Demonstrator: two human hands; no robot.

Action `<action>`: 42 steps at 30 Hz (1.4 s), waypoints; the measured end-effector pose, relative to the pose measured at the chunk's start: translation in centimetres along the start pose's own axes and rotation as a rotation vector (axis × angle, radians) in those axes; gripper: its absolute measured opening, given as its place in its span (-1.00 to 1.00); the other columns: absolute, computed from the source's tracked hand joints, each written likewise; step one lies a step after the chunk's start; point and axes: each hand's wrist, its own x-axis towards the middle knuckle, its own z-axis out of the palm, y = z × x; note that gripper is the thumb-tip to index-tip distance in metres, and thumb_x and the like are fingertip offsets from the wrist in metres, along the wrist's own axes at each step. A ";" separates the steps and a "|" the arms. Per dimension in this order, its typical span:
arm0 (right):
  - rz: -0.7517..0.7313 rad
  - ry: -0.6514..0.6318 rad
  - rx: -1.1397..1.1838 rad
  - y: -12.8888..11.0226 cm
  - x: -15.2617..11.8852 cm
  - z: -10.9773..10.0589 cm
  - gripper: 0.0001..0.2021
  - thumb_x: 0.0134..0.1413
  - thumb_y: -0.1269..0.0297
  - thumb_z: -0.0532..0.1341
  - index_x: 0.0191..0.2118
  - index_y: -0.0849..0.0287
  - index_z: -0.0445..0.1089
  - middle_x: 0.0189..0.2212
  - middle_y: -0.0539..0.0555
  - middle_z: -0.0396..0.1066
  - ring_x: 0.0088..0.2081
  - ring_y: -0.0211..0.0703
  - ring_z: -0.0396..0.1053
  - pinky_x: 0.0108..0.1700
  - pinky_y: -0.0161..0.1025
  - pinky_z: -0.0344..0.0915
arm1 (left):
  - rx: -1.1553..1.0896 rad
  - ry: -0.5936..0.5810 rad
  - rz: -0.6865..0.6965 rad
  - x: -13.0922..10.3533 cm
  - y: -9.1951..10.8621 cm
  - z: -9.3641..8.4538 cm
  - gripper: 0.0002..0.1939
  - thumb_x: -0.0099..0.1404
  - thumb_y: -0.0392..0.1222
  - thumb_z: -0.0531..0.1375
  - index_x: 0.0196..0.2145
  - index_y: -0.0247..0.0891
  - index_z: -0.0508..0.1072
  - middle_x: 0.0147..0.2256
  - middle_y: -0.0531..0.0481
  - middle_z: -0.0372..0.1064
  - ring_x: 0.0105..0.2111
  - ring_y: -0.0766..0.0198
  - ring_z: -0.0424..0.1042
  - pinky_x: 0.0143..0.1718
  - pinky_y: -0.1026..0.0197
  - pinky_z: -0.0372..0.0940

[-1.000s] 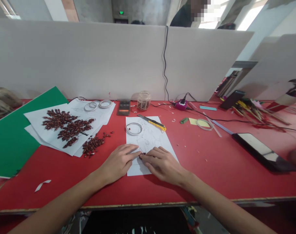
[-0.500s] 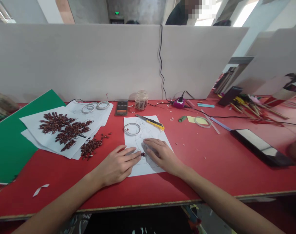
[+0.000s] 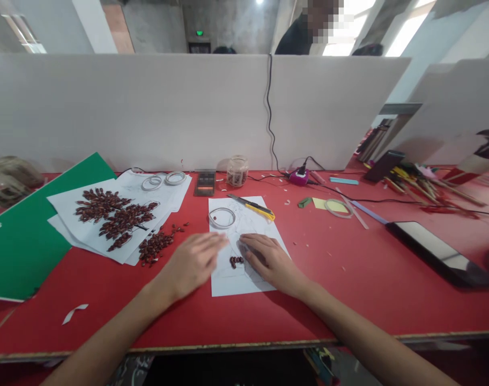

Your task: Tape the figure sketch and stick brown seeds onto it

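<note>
My right hand (image 3: pixel 274 265) lies on a white sheet of paper (image 3: pixel 228 287) with faint line drawings, its fingers stretched out. Beside its fingertips, a short row of shiny dark brown seeds (image 3: pixel 236 261) rests on the sheet. My left hand (image 3: pixel 196 262), slightly blurred, is over the sheet's left edge, fingers extended and nothing visible in them. To its left lies a loose pile of brown seeds (image 3: pixel 156 245). Near the top of the sheet are a ring of tape (image 3: pixel 222 226) and a yellow utility knife (image 3: pixel 258 210).
At left, a seed picture of a branching plant (image 3: pixel 124 220) lies on papers over a green board (image 3: pixel 15 257). A glass jar (image 3: pixel 237 171), a phone (image 3: pixel 205 183) and a purple power adapter (image 3: pixel 298 177) stand near the partition. A black tray-like case (image 3: pixel 433 249) lies right.
My left hand has lifted back from the seeds, uncovering more of their row. My right hand stays on the sheet. The whole view has shifted slightly.
</note>
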 end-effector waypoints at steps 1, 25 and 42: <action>0.000 -0.006 0.000 0.0 0.0 0.0 -0.65 0.41 0.24 0.06 0.21 0.05 0.35 0.17 0.14 0.43 0.22 0.07 0.34 0.16 0.13 0.32 | 0.013 0.016 -0.110 0.2 -1.2 -0.8 -0.56 0.46 -0.32 -0.02 0.21 -0.30 0.42 0.20 -0.15 0.39 0.19 0.08 0.35 0.22 0.01 0.22; -0.081 0.160 0.149 -2.4 0.2 -0.9 -0.67 0.39 0.31 0.09 0.21 0.05 0.31 -0.10 0.15 0.51 -0.10 -0.10 0.52 -0.09 -0.16 0.49 | -1.035 0.046 -0.468 3.5 -0.8 -1.3 -0.78 0.27 -0.11 0.31 -0.21 -0.29 0.47 -0.22 -0.08 0.52 -0.21 0.19 0.49 -0.09 0.12 0.37; -0.082 0.168 -0.062 -3.8 1.8 -0.9 -0.82 0.40 0.30 0.11 -0.19 0.12 0.46 -0.35 0.09 0.50 -0.37 -0.16 0.46 -0.29 -0.22 0.37 | -1.373 0.045 -0.618 4.2 1.1 1.8 -0.59 0.10 -0.01 0.48 -0.20 -0.37 0.62 -0.26 -0.18 0.61 -0.22 0.13 0.58 -0.05 0.09 0.42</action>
